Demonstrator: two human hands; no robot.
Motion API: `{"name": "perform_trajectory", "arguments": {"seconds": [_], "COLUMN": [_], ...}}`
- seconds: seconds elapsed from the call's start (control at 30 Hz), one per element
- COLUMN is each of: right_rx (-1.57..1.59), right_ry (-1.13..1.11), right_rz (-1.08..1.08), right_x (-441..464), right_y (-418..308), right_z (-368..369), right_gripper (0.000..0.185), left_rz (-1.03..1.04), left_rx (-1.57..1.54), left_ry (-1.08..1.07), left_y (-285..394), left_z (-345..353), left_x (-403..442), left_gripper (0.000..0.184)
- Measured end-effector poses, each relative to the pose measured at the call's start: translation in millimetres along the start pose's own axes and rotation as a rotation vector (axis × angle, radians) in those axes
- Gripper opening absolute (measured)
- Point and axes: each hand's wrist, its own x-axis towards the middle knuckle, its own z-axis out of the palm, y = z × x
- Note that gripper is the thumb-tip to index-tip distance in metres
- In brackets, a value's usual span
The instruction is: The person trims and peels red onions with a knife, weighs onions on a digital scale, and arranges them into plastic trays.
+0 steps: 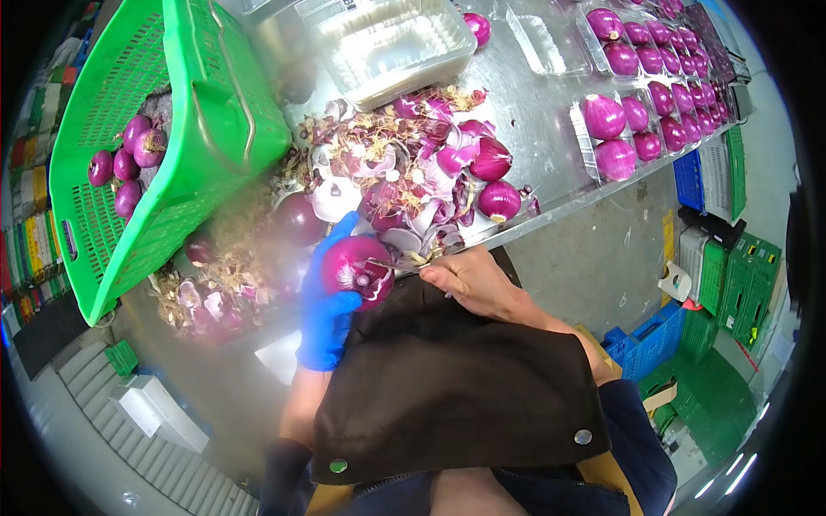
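Blue glove stretched over it, the left hand [323, 320] is wrapped around a red onion [351, 261], fingers beyond it and thumb on the near side. From where I stand, that onion sits just off the near edge of the steel tabletop [527, 129], in front of the dark apron [465, 400]. It is round, with no real long axis; one end, root or stem I cannot tell, faces up and a little toward the person.

Everything hangs on the narrow gap to its right. There the bare right hand [477, 285] is closed, its grip pinching what looks like a small knife [408, 267], whose thin end points left, at the onion's flank. Whether it touches the skin, I can't make out. The left hand is the nearer, already on the onion; the right is just beside.

Beyond both hands lies a heap of peelings [370, 155], with a glossy onion [499, 200] at its right. A green crate [225, 95] stands to the left, and packed onions [616, 161] line the far right.
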Motion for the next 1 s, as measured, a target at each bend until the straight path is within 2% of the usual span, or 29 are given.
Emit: {"name": "perform_trajectory", "arguments": {"seconds": [0.13,0.23,0.33,0.37,0.47,0.5,0.63,0.7,0.8,0.83,0.93,1.0], "right_rx": [-0.051,0.059,0.175,0.168,0.129,0.134,-0.330,-0.438,-0.503,-0.519,-0.427,-0.368], "right_ry": [-0.199,-0.073,0.082,0.041,0.007,0.044,0.194,0.211,0.239,0.274,0.347,0.414], "right_rz": [0.055,-0.056,-0.177,-0.165,-0.301,-0.341,-0.503,-0.449,-0.358,-0.321,-0.164,-0.116], "right_x": [-2.3,-2.1,22.2,28.0,40.1,41.4,33.9,29.7,35.0,39.3,44.1,43.7], "right_y": [-13.9,-30.4,-39.0,-46.6,-38.1,-36.9,-36.6,-37.0,-22.2,-11.7,3.1,0.4], "right_z": [-22.6,-31.3,-18.0,-22.3,-22.9,-22.4,-17.3,-9.1,-5.0,-7.2,-22.0,-29.0], "right_gripper": [0.050,0.046,0.059,0.055,0.048,0.037,0.032,0.033,0.030,0.029,0.024,0.025], "left_rz": [-0.105,-0.105,-0.090,-0.103,-0.159,-0.151,-0.100,-0.072,-0.137,-0.041,0.129,0.083], "left_rx": [-0.039,0.016,0.072,0.062,0.038,0.047,0.189,0.260,0.260,0.392,0.324,0.103], "left_ry": [0.050,0.061,-0.042,-0.059,-0.076,-0.066,0.008,0.034,0.064,0.063,-0.084,-0.064], "left_y": [-1.4,6.1,5.1,5.5,10.2,10.2,5.6,2.5,-8.4,-15.4,-4.5,4.2], "left_z": [-11.7,-8.2,-2.7,1.2,4.7,4.5,4.2,6.8,2.9,-5.5,1.4,11.5], "left_x": [0.1,0.4,-1.3,-0.4,-1.3,-1.7,-3.0,-2.4,-2.0,-1.6,-6.6,-6.6], "left_gripper": [0.088,0.089,0.090,0.091,0.090,0.088,0.082,0.081,0.085,0.090,0.094,0.100]}}
